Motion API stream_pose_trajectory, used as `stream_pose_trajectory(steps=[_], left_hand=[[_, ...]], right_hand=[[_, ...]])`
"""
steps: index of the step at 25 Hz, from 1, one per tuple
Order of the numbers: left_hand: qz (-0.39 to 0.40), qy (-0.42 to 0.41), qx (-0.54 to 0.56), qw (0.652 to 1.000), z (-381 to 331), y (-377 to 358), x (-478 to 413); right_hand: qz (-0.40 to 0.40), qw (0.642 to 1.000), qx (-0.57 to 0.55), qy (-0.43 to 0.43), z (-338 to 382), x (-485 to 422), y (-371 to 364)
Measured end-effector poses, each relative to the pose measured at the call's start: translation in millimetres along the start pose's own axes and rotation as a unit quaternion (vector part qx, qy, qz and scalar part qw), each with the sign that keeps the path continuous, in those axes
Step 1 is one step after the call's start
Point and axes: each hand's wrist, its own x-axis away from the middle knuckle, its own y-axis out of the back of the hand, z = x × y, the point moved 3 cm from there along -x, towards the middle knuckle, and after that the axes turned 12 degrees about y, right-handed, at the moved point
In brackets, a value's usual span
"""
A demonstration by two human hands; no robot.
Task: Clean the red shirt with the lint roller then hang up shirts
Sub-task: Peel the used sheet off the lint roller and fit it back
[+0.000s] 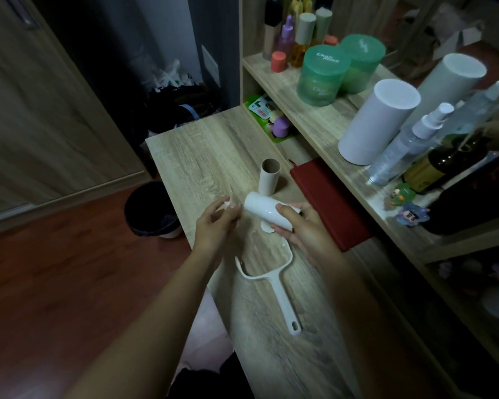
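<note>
- Wood-grain worktop [202, 156] fills the middle of the head view. A shelf unit [308, 110] on its right carries bottles, two green jars [323, 73] and a tall white canister [378, 122]. A dark bin [153, 210] stands on the floor to the left.
- We see the lint roller handle [274, 286] lying flat on the worktop near the front edge. Its fork is bare and no roll is mounted on it.
- An empty cardboard core [270, 180] stands upright just behind the hands, beside a red book [329, 203].
- Our right hand [303, 228] holds the white roll [267, 216] just above the worktop, its fingers [284, 210] wrapped round the near end.
- Our left hand [216, 223] is at the roll's far end. Its fingertips are drawn together on a small white scrap [228, 203]; we cannot tell what the scrap is.
- A small white disc [267, 228] lies under the roll on the worktop.
- We judge that we are at the very start, readying a fresh roll for the handle.
- No shirt or hanger is in view, so mounting the roll, cleaning the shirt and hanging up all appear to be left.
</note>
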Motion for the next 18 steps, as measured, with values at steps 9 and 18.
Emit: stream_pose_trajectory(steps=[9,18], left_hand=[[-0.021,-0.175,-0.586,0.791,14,-2,-21],[0.038,-0.191,-0.584,0.788,14,4,-23]], right_hand=[[0.028,0.994,-0.099,0.024,3,2,-1],[-0.021,0.996,0.008,0.081,0,31,-8]])
